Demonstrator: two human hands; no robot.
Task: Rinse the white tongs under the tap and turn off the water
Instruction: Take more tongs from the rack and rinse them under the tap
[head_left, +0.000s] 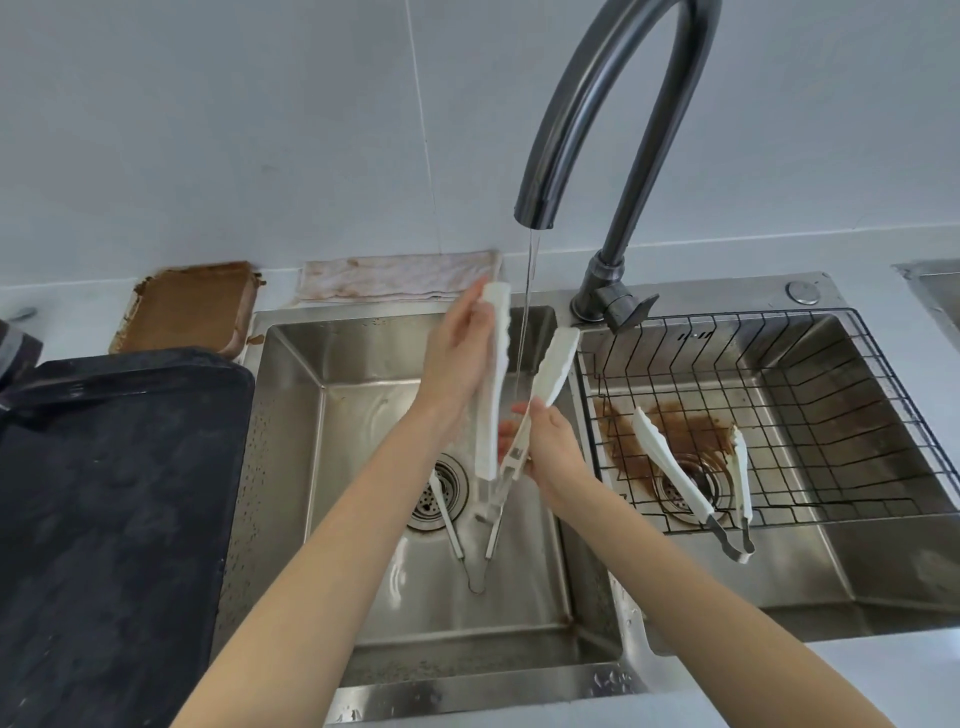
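Over the left basin of the steel sink (291, 415), the white tongs (493, 395) are held tips-up, arms splayed in a V, with a thin stream of water (527, 312) from the dark curved tap (597, 104) falling between them. The left hand (457, 358) lies flat along the left arm, its grip spread and pressed against it. The right hand (550, 447) pinches the right arm low down, its grip closed around it. A second pair of tongs (675, 473) lies in the wire basket (831, 415) in the right basin. A dark tray (114, 493) rests on the counter (62, 306).
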